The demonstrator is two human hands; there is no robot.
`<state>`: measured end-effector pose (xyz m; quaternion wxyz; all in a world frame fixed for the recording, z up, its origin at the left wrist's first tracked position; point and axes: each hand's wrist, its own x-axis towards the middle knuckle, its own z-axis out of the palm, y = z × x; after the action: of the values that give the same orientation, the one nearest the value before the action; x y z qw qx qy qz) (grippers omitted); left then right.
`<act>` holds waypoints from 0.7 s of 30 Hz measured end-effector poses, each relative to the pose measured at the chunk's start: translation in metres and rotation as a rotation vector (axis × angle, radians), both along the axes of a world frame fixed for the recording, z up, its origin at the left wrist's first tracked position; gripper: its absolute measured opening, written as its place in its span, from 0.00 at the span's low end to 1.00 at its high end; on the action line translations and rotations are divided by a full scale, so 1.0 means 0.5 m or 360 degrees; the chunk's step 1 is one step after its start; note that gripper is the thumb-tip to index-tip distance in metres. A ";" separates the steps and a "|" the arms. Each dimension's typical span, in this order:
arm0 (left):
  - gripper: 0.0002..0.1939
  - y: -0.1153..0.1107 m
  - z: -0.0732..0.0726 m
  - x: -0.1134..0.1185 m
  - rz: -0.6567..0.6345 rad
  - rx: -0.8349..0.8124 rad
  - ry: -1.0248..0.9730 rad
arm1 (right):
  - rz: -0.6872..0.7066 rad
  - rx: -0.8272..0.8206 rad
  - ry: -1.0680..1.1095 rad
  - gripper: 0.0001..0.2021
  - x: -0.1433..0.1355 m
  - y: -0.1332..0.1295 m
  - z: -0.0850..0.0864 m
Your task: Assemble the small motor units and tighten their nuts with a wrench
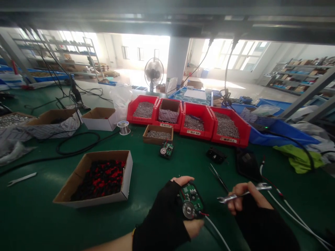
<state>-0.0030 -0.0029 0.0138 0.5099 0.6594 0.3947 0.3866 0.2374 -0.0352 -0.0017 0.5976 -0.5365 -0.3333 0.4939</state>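
Observation:
My left hand [167, 209], in a black fingerless glove, is closed round a small black housing with a green circuit board [192, 197] facing up. A round metal disc sits at the board's lower end, and a white cable [216, 228] with thin red wires leaves it there. In my right hand [248, 202], gloved alike, is an open-ended wrench [263, 186], its near jaw pointing left toward the board but apart from it. Just beyond, a pair of tweezers [219, 177] lies on the green table. Farther back rests a similar circuit board unit [166, 150].
A cardboard box [129, 177] of black and red parts stands at left, near another wrench [22, 179]. Behind are a solder spool [124, 128], a small box of metal pieces [158, 139] and red bins [230, 141]. Black parts [216, 155] and white cables [295, 218] lie at right.

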 end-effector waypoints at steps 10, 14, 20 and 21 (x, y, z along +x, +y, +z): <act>0.35 0.001 -0.012 -0.008 -0.0087 0.0267 0.0140 | -0.0022 -0.0302 0.0325 0.24 -0.053 0.004 0.007; 0.35 0.003 -0.009 -0.004 -0.0079 0.0144 0.0085 | -0.0085 -0.0342 0.0154 0.27 -0.085 0.009 0.028; 0.40 0.016 -0.007 -0.003 -0.0096 -0.0204 0.0020 | 0.0082 -0.0293 0.0051 0.28 -0.089 0.011 0.011; 0.39 0.020 -0.006 -0.002 -0.0133 -0.0293 -0.0045 | 0.0120 -0.0268 0.0042 0.28 -0.086 0.010 0.006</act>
<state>-0.0038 0.0072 0.0108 0.5895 0.6201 0.3934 0.3364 0.1943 -0.0299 0.0011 0.5357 -0.5654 -0.3028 0.5493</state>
